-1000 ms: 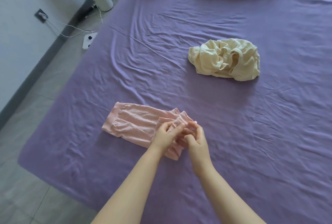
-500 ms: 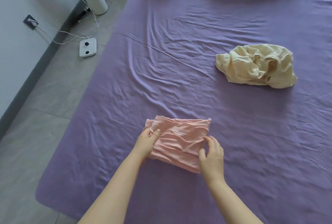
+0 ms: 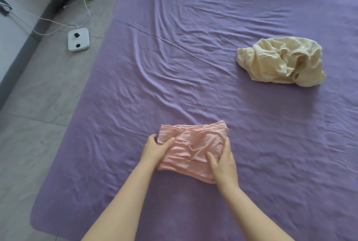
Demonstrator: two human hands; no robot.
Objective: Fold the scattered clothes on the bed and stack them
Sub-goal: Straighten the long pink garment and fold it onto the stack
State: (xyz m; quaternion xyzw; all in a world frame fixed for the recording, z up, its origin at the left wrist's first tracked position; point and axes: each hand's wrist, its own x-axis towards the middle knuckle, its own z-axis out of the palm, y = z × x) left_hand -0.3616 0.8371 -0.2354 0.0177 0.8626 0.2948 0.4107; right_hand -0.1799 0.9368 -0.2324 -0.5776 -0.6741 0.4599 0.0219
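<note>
Pink garment (image 3: 191,148) lay folded into a compact rectangle on the bed (image 3: 174,66) at 6 o'clock, near the front edge. Left hand (image 3: 156,148) gripped its left edge, thumb on top, fingers tucked under. Right hand (image 3: 222,163) held the right edge the same way, thumb pressed on the cloth. Both grips were closed on fabric, none released. Cream garment (image 3: 280,62) sat crumpled at 2 o'clock, well apart, unfolded. Risk: layers looked loose and wrinkled; an uneven lift by the two edges could let the fold sag open. Far off at 10 o'clock, a white power strip (image 3: 78,40) lay on the floor.
</note>
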